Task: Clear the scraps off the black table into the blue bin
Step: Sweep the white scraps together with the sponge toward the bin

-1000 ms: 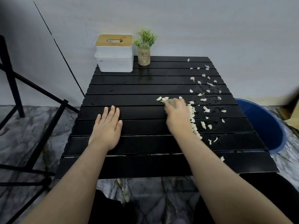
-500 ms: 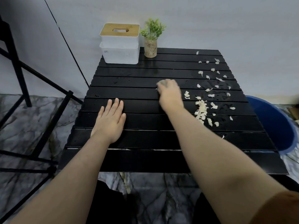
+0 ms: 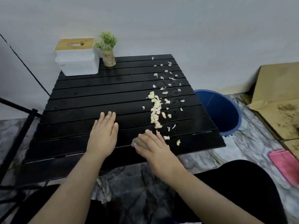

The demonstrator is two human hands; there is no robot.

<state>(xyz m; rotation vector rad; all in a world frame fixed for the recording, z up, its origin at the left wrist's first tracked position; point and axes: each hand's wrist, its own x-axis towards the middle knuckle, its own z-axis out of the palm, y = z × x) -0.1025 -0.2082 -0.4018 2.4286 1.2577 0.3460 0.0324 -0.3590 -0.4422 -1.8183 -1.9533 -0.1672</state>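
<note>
Pale scraps (image 3: 155, 110) lie in a loose ridge down the right half of the black slatted table (image 3: 97, 94), with more scattered toward its far right corner. My left hand (image 3: 103, 133) rests flat on the table, fingers together, holding nothing. My right hand (image 3: 152, 144) presses down on a small grey cloth (image 3: 135, 141) near the table's front edge, just left of the lowest scraps. The blue bin (image 3: 218, 109) stands on the floor by the table's right edge.
A white box with a wooden lid (image 3: 76, 57) and a small potted plant (image 3: 107, 49) stand at the far left corner. Flattened cardboard (image 3: 275, 97) and a pink cloth (image 3: 286, 164) lie on the floor to the right. A black metal stand (image 3: 24, 120) is at left.
My right hand has pulled back from the middle of the table to the front edge. The scraps lie in a longer ridge. The view has swung to the right; my left hand stays flat.
</note>
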